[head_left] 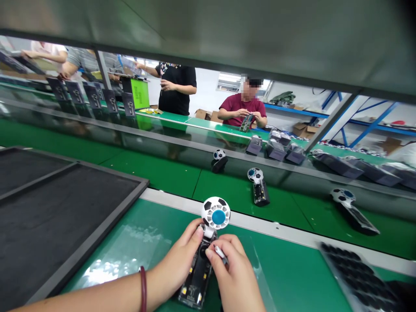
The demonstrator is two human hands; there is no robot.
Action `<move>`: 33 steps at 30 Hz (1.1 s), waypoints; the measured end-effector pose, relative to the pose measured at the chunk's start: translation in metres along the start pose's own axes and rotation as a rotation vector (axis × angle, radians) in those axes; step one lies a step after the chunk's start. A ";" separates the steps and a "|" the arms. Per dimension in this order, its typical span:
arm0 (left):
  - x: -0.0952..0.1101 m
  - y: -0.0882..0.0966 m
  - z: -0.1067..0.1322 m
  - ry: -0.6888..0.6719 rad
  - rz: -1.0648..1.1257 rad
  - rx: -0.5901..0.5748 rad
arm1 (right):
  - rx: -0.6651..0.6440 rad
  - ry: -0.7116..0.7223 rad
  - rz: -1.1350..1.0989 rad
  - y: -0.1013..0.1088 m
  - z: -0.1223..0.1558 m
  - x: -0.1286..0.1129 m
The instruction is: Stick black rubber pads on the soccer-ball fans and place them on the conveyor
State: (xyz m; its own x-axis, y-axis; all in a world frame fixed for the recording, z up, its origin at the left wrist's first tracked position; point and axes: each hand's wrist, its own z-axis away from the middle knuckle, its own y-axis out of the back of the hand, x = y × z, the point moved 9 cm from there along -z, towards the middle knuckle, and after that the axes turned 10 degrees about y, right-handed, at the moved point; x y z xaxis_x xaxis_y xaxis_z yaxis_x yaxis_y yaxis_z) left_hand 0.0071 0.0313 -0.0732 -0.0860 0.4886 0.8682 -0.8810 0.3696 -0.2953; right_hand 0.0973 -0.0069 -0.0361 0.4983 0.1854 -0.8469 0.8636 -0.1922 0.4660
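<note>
My left hand [180, 262] is wrapped around the dark clear handle of a small hand-held fan [208, 242]. The fan's round head has a soccer-ball pattern and a blue centre, and it points away from me. My right hand [232, 271] is closed in a pinch on a thin silver tool [220, 253], whose tip rests on the handle just below the head. A dark band sits on my left wrist. Both hands hover over the green mat [292, 268] at the near edge.
Three similar fans [258, 184] lie on the green conveyor belt beyond a pale strip. A black tray [58, 212] fills the left. A sheet of black round pads [357, 277] lies at right. Other people work across the line near boxed products [276, 149].
</note>
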 end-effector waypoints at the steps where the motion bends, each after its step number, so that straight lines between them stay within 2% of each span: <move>1: 0.001 0.000 0.000 -0.003 -0.003 -0.001 | 0.016 0.003 -0.005 0.000 0.000 -0.001; 8: 0.001 0.001 0.001 -0.024 -0.030 -0.011 | 0.058 0.092 0.181 -0.002 0.002 -0.009; 12: 0.000 0.001 0.001 -0.028 -0.030 -0.013 | 0.038 0.154 0.267 -0.003 0.003 -0.015; 17: -0.003 0.001 -0.002 0.006 0.014 -0.017 | 0.029 0.139 0.321 -0.003 0.004 -0.015; 20: -0.005 0.000 -0.001 0.024 0.067 -0.061 | 0.076 0.128 0.339 -0.001 0.005 -0.013; 23: -0.006 -0.002 0.002 0.023 0.141 -0.132 | 0.192 0.060 0.253 0.008 0.006 -0.006; 27: -0.006 -0.004 0.005 0.008 0.158 -0.206 | 0.272 -0.048 -0.019 0.018 0.010 0.014; 30: -0.009 -0.006 0.004 0.041 0.187 -0.235 | 0.247 -0.142 -0.170 0.022 0.015 0.031; 33: -0.011 -0.006 0.002 0.064 0.212 -0.222 | 0.124 -0.087 -0.243 0.016 0.013 0.033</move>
State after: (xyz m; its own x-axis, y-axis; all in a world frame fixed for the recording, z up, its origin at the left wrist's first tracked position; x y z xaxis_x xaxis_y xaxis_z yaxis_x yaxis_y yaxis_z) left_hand 0.0121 0.0218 -0.0802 -0.2209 0.6196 0.7532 -0.7226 0.4147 -0.5531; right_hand 0.1264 -0.0162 -0.0601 0.2645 0.1583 -0.9513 0.9384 -0.2698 0.2160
